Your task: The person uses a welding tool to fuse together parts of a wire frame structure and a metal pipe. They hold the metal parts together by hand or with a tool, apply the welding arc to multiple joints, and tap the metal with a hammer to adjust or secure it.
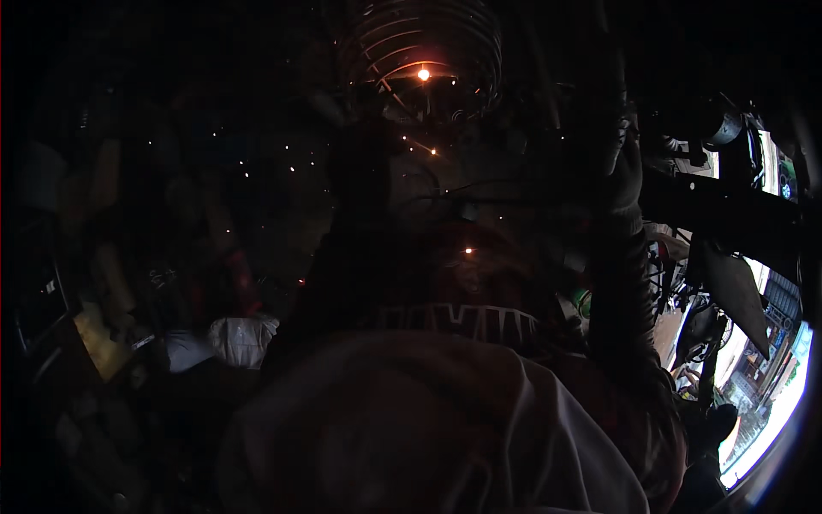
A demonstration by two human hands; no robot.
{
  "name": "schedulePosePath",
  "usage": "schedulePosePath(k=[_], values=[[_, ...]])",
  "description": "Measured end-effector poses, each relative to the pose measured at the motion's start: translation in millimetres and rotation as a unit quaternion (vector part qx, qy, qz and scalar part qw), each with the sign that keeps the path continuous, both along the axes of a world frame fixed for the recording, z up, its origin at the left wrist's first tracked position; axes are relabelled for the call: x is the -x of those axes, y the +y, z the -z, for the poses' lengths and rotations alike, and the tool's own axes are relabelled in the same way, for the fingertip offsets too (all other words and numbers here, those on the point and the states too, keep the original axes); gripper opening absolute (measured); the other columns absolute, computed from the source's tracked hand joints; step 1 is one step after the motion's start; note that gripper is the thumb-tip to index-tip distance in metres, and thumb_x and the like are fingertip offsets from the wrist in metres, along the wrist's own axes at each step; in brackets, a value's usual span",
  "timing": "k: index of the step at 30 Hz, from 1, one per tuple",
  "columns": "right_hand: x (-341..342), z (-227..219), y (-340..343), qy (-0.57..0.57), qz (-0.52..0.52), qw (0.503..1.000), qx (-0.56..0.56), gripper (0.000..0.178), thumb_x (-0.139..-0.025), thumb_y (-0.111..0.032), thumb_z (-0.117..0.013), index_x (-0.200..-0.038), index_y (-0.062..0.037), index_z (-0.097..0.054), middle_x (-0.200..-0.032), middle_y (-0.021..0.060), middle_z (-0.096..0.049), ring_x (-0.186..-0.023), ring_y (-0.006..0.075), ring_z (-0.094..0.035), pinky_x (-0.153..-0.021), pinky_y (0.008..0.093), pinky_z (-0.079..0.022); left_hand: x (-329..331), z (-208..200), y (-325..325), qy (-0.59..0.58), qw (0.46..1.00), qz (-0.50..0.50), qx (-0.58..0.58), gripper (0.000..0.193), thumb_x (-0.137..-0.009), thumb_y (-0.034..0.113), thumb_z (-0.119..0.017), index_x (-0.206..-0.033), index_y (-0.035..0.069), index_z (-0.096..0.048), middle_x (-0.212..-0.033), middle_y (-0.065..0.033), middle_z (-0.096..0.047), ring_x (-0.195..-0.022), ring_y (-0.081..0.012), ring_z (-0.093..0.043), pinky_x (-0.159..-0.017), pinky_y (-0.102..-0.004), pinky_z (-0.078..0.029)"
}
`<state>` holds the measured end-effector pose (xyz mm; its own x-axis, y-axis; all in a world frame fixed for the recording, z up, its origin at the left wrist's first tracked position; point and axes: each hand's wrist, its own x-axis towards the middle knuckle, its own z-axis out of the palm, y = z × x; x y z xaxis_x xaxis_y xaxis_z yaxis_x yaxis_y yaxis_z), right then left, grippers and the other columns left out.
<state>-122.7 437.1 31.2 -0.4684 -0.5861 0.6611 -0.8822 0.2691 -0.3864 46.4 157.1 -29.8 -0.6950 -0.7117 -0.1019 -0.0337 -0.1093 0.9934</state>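
Most of the picture is very dark. A bright orange glowing spot [424, 75] lights the lower part of a rounded set of curved metal ribs [419, 41], like a coil or wire cage. Sparks are scattered below and to the left of it. My left arm shows only as a dark outline reaching toward the ribs; the hand [364, 137] is lost in shadow, so its fingers and anything in them are hidden. On the right, my gloved right hand [625, 176] is raised, its fingers curled round a dim upright bar [610, 60].
Pale cloth [411, 411] fills the lower middle. A crumpled white bag [244, 341] and a yellowish piece [101, 343] lie at the left among dark clutter. Beyond the right arm, dark metal parts and a flat plate [732, 295] stand before a bright outdoor opening [775, 420].
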Motion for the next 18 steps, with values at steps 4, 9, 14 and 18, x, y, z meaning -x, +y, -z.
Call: schedulePosePath(k=[4,9,14,18], values=[[-8,-21,5,0.1,0.11,0.975,-0.164,0.035,-0.089,-0.012,-0.069,-0.121,0.0008,-0.063,-0.11,0.0148,-0.066,-0.102,0.0317,-0.068,-0.081,0.0376,-0.06,-3,-1,-7,-0.011,0.999,-0.001,0.036,0.025,-0.094,0.021,-0.068,-0.105,-0.001,-0.067,-0.086,-0.0087,-0.069,-0.074,-0.0141,-0.066,-0.071,-0.0321,-0.056],[-35,-23,10,-0.573,0.036,0.785,0.234,0.037,-0.089,-0.016,-0.071,-0.122,-0.0027,-0.062,-0.111,0.0108,-0.066,-0.098,0.0209,-0.068,-0.081,0.0344,-0.058,-7,9,-22,-0.009,0.962,0.12,0.243,0.017,-0.099,0.011,-0.052,-0.103,0.0,-0.065,-0.091,-0.008,-0.068,-0.088,-0.0198,-0.066,-0.082,-0.0354,-0.055],[-64,-36,5,-0.573,0.008,0.762,0.303,0.047,-0.093,-0.023,-0.07,-0.131,-0.0037,-0.053,-0.103,0.003,-0.064,-0.09,0.014,-0.064,-0.079,0.032,-0.056,-11,10,-12,0.067,0.992,0.047,0.092,0.013,-0.092,0.01,-0.068,-0.1,0.0,-0.065,-0.091,-0.0066,-0.067,-0.073,-0.0183,-0.064,-0.071,-0.0335,-0.054],[-90,-45,33,-0.519,0.088,0.757,0.387,0.05,-0.096,-0.035,-0.064,-0.133,-0.005,-0.05,-0.099,0.0069,-0.065,-0.07,0.0169,-0.066,-0.058,0.0284,-0.055,-5,17,-21,0.042,0.995,0.081,0.042,0.013,-0.09,0.01,-0.069,-0.098,0.0,-0.064,-0.083,-0.006,-0.064,-0.071,-0.017,-0.06,-0.069,-0.0324,-0.052]])
